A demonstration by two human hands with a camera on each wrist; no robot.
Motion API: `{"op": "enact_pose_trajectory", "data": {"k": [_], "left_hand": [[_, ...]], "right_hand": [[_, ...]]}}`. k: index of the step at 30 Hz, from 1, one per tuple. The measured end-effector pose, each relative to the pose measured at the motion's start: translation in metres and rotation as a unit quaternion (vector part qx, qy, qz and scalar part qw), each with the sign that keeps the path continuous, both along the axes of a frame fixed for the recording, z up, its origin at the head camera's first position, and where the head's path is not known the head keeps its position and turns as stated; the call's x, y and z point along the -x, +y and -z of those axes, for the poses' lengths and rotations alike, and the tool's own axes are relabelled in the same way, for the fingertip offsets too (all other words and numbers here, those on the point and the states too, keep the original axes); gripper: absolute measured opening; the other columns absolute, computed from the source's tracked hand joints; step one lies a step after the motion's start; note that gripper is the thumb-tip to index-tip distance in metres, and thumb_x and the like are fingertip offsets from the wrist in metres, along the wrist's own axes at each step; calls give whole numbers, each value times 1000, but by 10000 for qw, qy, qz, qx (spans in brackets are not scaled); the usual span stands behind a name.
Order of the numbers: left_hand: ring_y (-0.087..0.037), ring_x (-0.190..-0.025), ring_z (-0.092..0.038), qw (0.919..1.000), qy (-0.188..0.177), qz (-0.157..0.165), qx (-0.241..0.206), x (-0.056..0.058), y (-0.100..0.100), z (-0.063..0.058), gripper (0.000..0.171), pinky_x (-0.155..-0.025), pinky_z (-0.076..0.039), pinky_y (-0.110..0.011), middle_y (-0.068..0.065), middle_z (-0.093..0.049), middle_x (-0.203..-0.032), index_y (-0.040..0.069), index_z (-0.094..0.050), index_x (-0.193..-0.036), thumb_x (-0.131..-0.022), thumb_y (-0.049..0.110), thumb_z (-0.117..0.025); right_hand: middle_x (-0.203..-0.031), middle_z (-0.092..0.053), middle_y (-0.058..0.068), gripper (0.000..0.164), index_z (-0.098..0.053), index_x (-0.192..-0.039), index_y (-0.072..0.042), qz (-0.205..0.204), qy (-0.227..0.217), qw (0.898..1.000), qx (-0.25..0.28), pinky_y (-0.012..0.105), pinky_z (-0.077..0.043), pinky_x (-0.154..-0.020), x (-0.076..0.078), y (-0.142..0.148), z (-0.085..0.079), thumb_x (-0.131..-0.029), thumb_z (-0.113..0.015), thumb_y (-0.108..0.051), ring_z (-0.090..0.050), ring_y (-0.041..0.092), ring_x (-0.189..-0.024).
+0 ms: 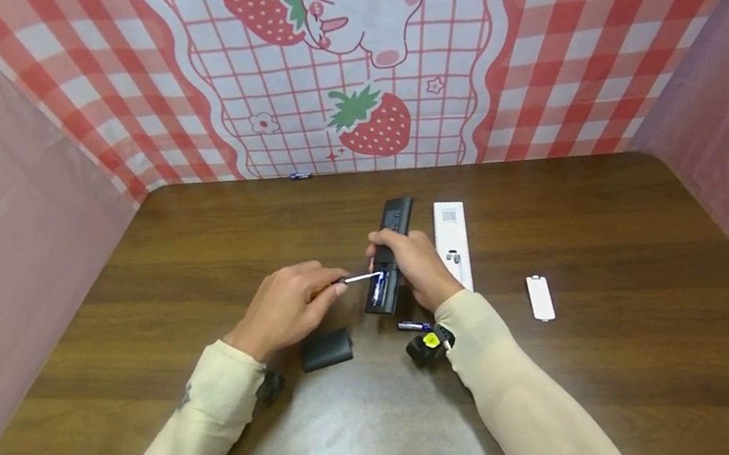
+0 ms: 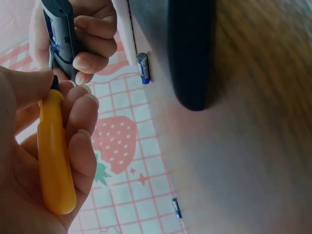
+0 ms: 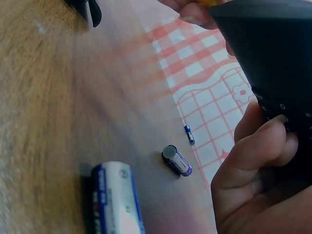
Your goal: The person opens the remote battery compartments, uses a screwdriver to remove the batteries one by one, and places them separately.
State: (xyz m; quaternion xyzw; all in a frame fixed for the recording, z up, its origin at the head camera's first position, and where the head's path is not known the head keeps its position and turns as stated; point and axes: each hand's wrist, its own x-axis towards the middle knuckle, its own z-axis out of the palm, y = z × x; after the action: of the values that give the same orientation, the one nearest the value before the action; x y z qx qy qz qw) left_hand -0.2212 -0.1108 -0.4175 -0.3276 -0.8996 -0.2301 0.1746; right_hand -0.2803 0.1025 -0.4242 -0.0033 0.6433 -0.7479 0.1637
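My right hand [image 1: 419,264] grips a black remote control [image 1: 396,217] around its middle, its battery compartment facing up. A blue-and-silver battery [image 1: 379,291] lies in that compartment. My left hand [image 1: 292,299] holds a screwdriver by its yellow handle [image 2: 54,151], with the thumb and fingers around it. The metal shaft [image 1: 360,278] reaches to the compartment, its tip right at the battery's upper end. Below the remote, a black battery cover [image 1: 327,350] lies on the table near my left wrist. A loose battery [image 1: 414,326] lies just right of the remote's lower end.
Beyond my right hand lies a white remote [image 1: 452,233] with its compartment uncovered, and farther right a white battery cover [image 1: 541,298]. Another battery [image 1: 300,176] rests at the table's back edge, against the strawberry-print cloth [image 1: 437,128]. One more battery [image 3: 177,162] shows in the right wrist view.
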Motion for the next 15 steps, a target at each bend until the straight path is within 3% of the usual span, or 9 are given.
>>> {"op": "enact_pose_trajectory", "data": {"k": [8,15], "left_hand": [[-8,-63,-51,10000,-53,-45,41,0,-1,-3,20,-56,-44,-29,5,-64,-82,11,-77,-111,-98,22,-66],[-17,-95,-70,9994,-316,-121,4,0,-2,-4,24,-81,-56,-39,-3,-73,-111,11,-74,-117,-99,24,-66]], "right_hand": [[-94,-67,19,45,-61,-115,13,44,71,9998,-200,32,-54,-63,-1,-1,-3,-95,-61,-28,-64,17,-71],[-101,-67,22,46,-62,-115,11,-36,113,9993,-360,33,-53,-65,-3,-1,-3,-95,-61,-30,-64,18,-74]]}}
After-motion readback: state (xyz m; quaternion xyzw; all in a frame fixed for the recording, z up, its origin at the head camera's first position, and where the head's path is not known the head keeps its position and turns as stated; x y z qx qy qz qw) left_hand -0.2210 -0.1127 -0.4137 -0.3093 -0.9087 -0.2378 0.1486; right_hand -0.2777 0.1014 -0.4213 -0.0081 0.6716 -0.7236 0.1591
